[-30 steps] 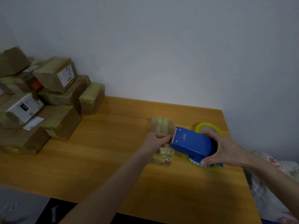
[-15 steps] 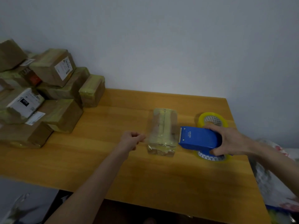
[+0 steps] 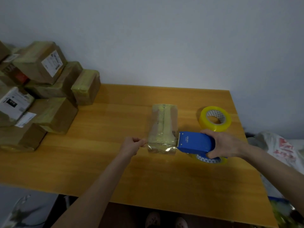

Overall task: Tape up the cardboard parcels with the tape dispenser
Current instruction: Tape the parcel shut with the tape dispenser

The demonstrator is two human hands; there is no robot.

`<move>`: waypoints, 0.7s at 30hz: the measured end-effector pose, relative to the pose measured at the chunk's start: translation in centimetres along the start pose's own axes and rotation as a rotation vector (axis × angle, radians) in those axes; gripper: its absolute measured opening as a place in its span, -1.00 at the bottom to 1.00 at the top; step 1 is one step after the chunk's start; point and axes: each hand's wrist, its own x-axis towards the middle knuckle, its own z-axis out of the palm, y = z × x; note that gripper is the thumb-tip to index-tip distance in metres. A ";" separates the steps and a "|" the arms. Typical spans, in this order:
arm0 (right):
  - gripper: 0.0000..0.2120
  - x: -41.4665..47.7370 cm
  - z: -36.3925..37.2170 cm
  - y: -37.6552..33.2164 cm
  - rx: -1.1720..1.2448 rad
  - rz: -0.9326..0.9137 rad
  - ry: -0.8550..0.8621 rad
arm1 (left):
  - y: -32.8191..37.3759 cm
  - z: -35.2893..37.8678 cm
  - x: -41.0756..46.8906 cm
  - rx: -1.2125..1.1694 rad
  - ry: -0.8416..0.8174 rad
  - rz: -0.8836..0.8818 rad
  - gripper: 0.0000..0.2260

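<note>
A small cardboard parcel (image 3: 163, 125) wrapped in clear tape lies in the middle of the wooden table (image 3: 102, 162). My right hand (image 3: 225, 143) grips the blue tape dispenser (image 3: 195, 142), whose toothed end sits at the parcel's near right corner. A strip of clear tape (image 3: 162, 143) stretches from the dispenser across the parcel's near end. My left hand (image 3: 133, 144) pinches the free end of that strip just left of the parcel.
A spare yellow tape roll (image 3: 214, 118) lies on the table behind the dispenser. A pile of taped cardboard parcels (image 3: 41, 96) fills the left end. A white plastic bag (image 3: 279, 148) lies off the right edge. Feet show under the near edge.
My left hand left the parcel's top and drew the tape end out to the left. The dispenser moved slightly toward me, uncovering the spare roll behind it.
</note>
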 end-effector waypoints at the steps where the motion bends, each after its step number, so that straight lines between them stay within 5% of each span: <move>1: -0.32 0.3 0.2 -0.1 -0.006 0.006 -0.013 | -0.1 0.0 0.2 0.016 -0.003 0.000 -0.83; 12: -0.26 1.5 1.2 -0.4 -0.006 0.051 -0.052 | -0.9 1.5 1.8 0.582 0.080 0.264 -0.71; 18: -0.31 1.6 2.0 0.0 0.060 0.047 -0.040 | -3.5 2.8 1.7 0.678 0.058 0.249 -0.77; 21: -0.33 1.2 2.5 0.2 0.107 0.047 -0.015 | -4.6 2.8 1.0 0.514 0.152 0.243 -0.81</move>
